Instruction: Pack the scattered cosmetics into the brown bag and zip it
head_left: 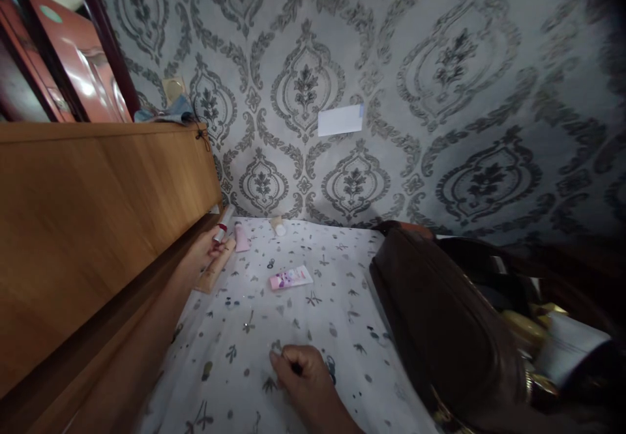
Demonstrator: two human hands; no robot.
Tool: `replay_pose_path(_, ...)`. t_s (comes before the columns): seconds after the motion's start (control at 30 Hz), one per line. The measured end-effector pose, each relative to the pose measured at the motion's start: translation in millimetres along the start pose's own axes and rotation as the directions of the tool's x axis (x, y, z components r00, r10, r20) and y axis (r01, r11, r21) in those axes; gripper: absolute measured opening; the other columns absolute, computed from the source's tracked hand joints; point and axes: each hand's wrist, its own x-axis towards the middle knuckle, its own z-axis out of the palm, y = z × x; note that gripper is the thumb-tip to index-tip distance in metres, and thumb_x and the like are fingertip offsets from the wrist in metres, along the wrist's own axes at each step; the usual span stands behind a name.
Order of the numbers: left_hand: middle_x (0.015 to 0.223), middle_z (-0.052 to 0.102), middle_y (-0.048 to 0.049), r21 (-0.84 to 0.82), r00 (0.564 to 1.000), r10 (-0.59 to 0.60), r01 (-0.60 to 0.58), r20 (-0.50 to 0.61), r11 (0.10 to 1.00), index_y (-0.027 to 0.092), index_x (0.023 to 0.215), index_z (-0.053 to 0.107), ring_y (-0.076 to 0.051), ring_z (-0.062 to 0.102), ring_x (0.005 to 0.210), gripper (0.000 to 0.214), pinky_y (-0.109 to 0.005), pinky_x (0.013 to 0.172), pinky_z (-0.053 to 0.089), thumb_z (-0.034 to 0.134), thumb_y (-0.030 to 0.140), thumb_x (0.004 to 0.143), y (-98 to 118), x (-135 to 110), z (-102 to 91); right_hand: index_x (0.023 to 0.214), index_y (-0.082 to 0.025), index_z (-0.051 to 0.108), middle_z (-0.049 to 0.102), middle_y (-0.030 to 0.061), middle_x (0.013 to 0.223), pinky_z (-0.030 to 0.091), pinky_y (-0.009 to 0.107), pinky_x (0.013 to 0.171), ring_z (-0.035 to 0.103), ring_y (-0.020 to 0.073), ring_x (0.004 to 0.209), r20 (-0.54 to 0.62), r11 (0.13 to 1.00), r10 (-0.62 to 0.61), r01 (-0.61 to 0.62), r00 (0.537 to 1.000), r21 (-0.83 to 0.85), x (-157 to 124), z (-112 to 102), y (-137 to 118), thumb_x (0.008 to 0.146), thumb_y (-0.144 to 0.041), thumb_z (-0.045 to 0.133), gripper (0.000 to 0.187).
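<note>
At the far left of the cloth, my left hand [204, 249] grips a slim pale tube with a red band [227, 215] between its fingers. Just below that hand lies a beige tube [218, 266], partly covered by the fingers. A pink tube [241, 237] rests close by on the right. My right hand [304, 372] is curled into a loose fist over the cloth, with a dark hollow between its fingers and no object visible in it. Above it, a white and pink squeeze tube with purple print [291, 277] lies flat.
A small cream tube with a white cap [278, 226] sits near the wall. On the right stands an open dark brown bag [435, 310] with several items inside. A wooden cabinet side [107, 193] borders the left. The patterned white cloth [264, 330] covers the surface.
</note>
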Motion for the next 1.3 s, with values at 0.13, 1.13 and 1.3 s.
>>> replay_pose_path(0.13, 0.063, 0.049, 0.0014, -0.237, 0.964, -0.050, 0.114, 0.260, 0.965, 0.012, 0.094, 0.059, -0.006, 0.039, 0.043, 0.032, -0.014, 0.034, 0.025, 0.042, 0.038, 0.098, -9.1, -67.2, 32.3, 0.073, -0.018, 0.066, 0.061, 0.0037, 0.072, 0.043, 0.027, 0.061, 0.057, 0.0170, 0.068, -0.014, 0.959, 0.089, -0.082, 0.996, 0.272, 4.8, -11.7, -16.1, 0.081, -0.068, 0.058, 0.052)
replay_pose_path(1.13, 0.061, 0.054, 0.0068, -0.182, 0.963, -0.007, 0.058, 0.269, 0.982, 0.022, 0.091, 0.054, -0.007, 0.050, 0.048, 0.051, -0.014, 0.043, 0.034, 0.071, 0.065, 0.069, -82.8, -184.3, 105.1, 0.102, -0.026, 0.064, 0.064, -0.0029, 0.086, 0.054, 0.030, 0.069, 0.061, 0.0149, 0.076, -0.420, 0.733, 0.222, 0.133, 0.880, 0.667, -40.7, -84.3, -30.5, 0.064, -0.058, 0.082, 0.053)
replay_pose_path(1.3, 0.054, 0.049, 0.0080, -0.237, 0.972, 0.105, -0.054, 0.210, 0.970, 0.020, 0.075, 0.048, -0.004, 0.041, 0.040, 0.053, -0.012, 0.035, 0.025, 0.068, 0.068, 0.070, -87.6, -167.5, 97.2, 0.098, -0.021, 0.068, 0.063, 0.0002, 0.079, 0.051, 0.027, 0.059, 0.062, 0.0164, 0.072, -0.253, 0.759, 0.298, -0.068, 0.920, 0.647, -51.7, -75.4, -17.9, 0.065, -0.060, 0.081, 0.052)
